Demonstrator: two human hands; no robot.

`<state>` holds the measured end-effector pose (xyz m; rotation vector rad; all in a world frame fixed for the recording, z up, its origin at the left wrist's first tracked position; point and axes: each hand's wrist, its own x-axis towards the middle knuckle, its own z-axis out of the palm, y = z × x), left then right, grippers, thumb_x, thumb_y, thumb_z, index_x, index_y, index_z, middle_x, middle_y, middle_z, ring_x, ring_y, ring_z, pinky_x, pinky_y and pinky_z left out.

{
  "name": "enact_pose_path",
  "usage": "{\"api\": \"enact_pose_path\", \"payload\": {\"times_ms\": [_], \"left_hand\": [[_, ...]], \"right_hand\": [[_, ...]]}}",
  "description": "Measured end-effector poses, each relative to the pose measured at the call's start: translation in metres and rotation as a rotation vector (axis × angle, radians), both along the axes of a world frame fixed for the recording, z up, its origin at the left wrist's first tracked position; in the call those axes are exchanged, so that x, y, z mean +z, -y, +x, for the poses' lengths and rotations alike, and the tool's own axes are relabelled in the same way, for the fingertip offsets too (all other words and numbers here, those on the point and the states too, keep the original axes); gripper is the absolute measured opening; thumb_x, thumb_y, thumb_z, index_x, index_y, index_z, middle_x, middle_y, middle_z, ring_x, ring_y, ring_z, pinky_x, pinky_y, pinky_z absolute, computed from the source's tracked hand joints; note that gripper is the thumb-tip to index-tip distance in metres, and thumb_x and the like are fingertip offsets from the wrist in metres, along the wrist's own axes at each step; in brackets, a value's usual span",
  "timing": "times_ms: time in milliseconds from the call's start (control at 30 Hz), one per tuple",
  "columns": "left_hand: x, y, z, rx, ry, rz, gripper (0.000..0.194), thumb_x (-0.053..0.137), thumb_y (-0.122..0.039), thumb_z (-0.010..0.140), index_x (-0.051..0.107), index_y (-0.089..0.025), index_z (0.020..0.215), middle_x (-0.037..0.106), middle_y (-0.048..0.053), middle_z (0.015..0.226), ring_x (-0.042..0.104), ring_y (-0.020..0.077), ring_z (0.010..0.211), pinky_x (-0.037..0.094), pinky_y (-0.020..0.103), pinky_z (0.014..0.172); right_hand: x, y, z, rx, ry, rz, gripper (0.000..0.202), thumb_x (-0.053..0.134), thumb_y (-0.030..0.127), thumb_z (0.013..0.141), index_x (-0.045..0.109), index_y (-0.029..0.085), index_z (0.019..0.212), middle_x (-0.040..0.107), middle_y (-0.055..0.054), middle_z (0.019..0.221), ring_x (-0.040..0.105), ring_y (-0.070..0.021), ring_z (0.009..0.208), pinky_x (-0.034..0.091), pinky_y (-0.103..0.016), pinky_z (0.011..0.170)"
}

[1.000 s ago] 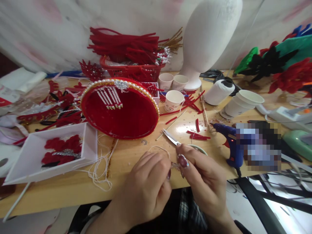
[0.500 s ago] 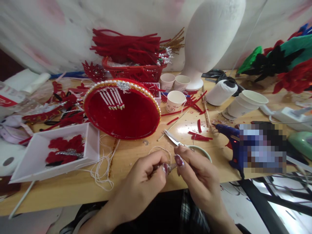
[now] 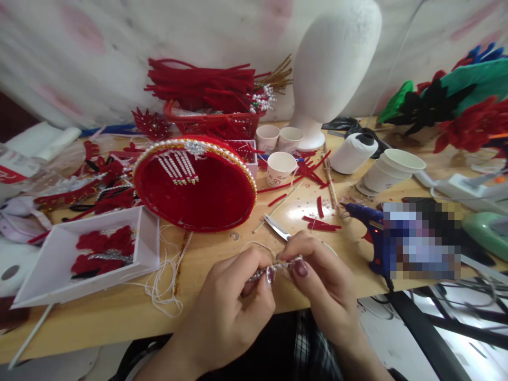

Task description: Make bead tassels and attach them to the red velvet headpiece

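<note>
Between my hands, near the table's front edge, a short silvery beaded strand [image 3: 282, 265] is stretched. My left hand [image 3: 238, 296] pinches its left part between thumb and fingers. The strand's right end is pinched by my right hand [image 3: 323, 280]. A thin white cord [image 3: 260, 244] loops just behind my fingers. Scissors [image 3: 277, 228] lie behind my right hand, which covers most of their handles. To the left and behind stands a round red velvet piece [image 3: 202, 196] with a pearl and gold rim and short bead strings.
A white tray [image 3: 146, 238] with red flowers sits left, beside tangled white string [image 3: 164, 280]. Paper cups [image 3: 281, 170], a white head form [image 3: 333, 69], a red basket [image 3: 222, 124] and a thread spool [image 3: 351, 154] stand behind. A blue glue gun [image 3: 373, 227] is at right.
My hands have turned slightly, and the silvery beaded strand now shows between them. My right hand covers more of the scissors. The whole view has shifted a little.
</note>
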<state>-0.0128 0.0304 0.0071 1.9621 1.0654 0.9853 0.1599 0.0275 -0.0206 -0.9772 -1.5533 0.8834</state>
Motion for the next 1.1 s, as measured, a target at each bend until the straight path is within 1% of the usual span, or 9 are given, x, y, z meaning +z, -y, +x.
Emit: {"api": "enact_pose_path", "payload": {"times_ms": [100, 233, 333, 500, 600, 800, 967, 1033, 1100], "left_hand": [[-0.002, 0.000, 0.002, 0.041, -0.056, 0.155, 0.016, 0.048, -0.006, 0.090, 0.056, -0.020, 0.087, 0.053, -0.006, 0.069, 0.052, 0.0075, 0.060, 0.041, 0.019, 0.056], [-0.006, -0.002, 0.003, 0.095, -0.129, 0.400, 0.016, 0.049, -0.004, 0.090, 0.059, -0.018, 0.092, 0.062, -0.002, 0.072, 0.058, 0.0114, 0.067, 0.048, 0.023, 0.067], [-0.006, -0.005, 0.000, 0.079, -0.149, 0.457, 0.018, 0.052, -0.003, 0.090, 0.060, -0.017, 0.098, 0.069, 0.001, 0.079, 0.063, 0.0134, 0.074, 0.051, 0.025, 0.077], [-0.003, -0.006, -0.005, 0.061, -0.044, 0.259, 0.017, 0.054, -0.006, 0.090, 0.062, -0.020, 0.095, 0.064, -0.005, 0.074, 0.058, 0.0079, 0.064, 0.049, 0.018, 0.067], [-0.002, -0.005, -0.007, 0.072, -0.009, 0.198, 0.020, 0.055, -0.005, 0.090, 0.062, -0.023, 0.095, 0.065, -0.006, 0.076, 0.057, 0.0065, 0.064, 0.048, 0.015, 0.064], [-0.004, -0.003, -0.010, 0.095, 0.015, 0.131, 0.020, 0.056, -0.010, 0.093, 0.066, -0.025, 0.100, 0.072, -0.005, 0.086, 0.065, 0.0086, 0.078, 0.052, 0.017, 0.077], [-0.007, 0.000, -0.012, 0.087, 0.163, -0.141, 0.023, 0.054, -0.026, 0.100, 0.070, -0.030, 0.115, 0.077, 0.000, 0.109, 0.072, 0.0128, 0.096, 0.055, 0.022, 0.086], [-0.008, 0.002, -0.011, 0.128, 0.230, -0.202, 0.021, 0.056, -0.030, 0.099, 0.072, -0.032, 0.114, 0.077, -0.001, 0.108, 0.072, 0.0132, 0.097, 0.056, 0.023, 0.088], [-0.007, 0.002, -0.010, 0.182, 0.255, -0.174, 0.017, 0.060, -0.030, 0.097, 0.073, -0.032, 0.109, 0.076, -0.003, 0.107, 0.070, 0.0128, 0.101, 0.053, 0.023, 0.093]], "right_hand": [[0.002, 0.000, -0.002, -0.041, 0.022, 0.051, 0.018, 0.055, 0.019, 0.100, 0.057, 0.022, 0.082, 0.051, 0.004, 0.072, 0.047, -0.0111, 0.068, 0.037, -0.027, 0.062], [0.002, 0.001, -0.006, -0.101, 0.041, 0.030, 0.020, 0.056, 0.018, 0.099, 0.055, 0.021, 0.079, 0.049, 0.004, 0.069, 0.046, -0.0108, 0.064, 0.036, -0.026, 0.059], [0.002, 0.003, -0.006, -0.099, 0.017, -0.007, 0.022, 0.056, 0.020, 0.099, 0.055, 0.022, 0.078, 0.050, 0.004, 0.069, 0.046, -0.0110, 0.063, 0.037, -0.026, 0.058], [0.004, 0.002, -0.002, -0.038, 0.014, -0.006, 0.023, 0.048, 0.022, 0.104, 0.062, 0.023, 0.085, 0.057, 0.002, 0.075, 0.053, -0.0122, 0.069, 0.040, -0.026, 0.063], [0.005, 0.001, 0.001, -0.036, 0.024, 0.012, 0.026, 0.044, 0.022, 0.105, 0.063, 0.022, 0.087, 0.057, 0.002, 0.077, 0.055, -0.0124, 0.072, 0.041, -0.027, 0.065], [0.005, 0.002, 0.002, -0.047, 0.077, 0.094, 0.012, 0.055, 0.015, 0.098, 0.061, 0.021, 0.090, 0.056, 0.002, 0.077, 0.053, -0.0126, 0.070, 0.040, -0.029, 0.065], [0.008, 0.001, -0.001, -0.143, 0.033, 0.131, 0.015, 0.057, 0.013, 0.098, 0.063, 0.022, 0.088, 0.060, 0.002, 0.074, 0.053, -0.0123, 0.068, 0.041, -0.029, 0.065], [0.009, -0.001, -0.001, -0.177, 0.025, 0.126, 0.015, 0.058, 0.015, 0.098, 0.064, 0.023, 0.087, 0.061, 0.002, 0.075, 0.054, -0.0127, 0.069, 0.041, -0.028, 0.065], [0.010, -0.002, -0.001, -0.202, 0.022, 0.143, 0.014, 0.059, 0.015, 0.097, 0.064, 0.024, 0.087, 0.060, 0.002, 0.076, 0.055, -0.0132, 0.072, 0.042, -0.028, 0.065]]}}
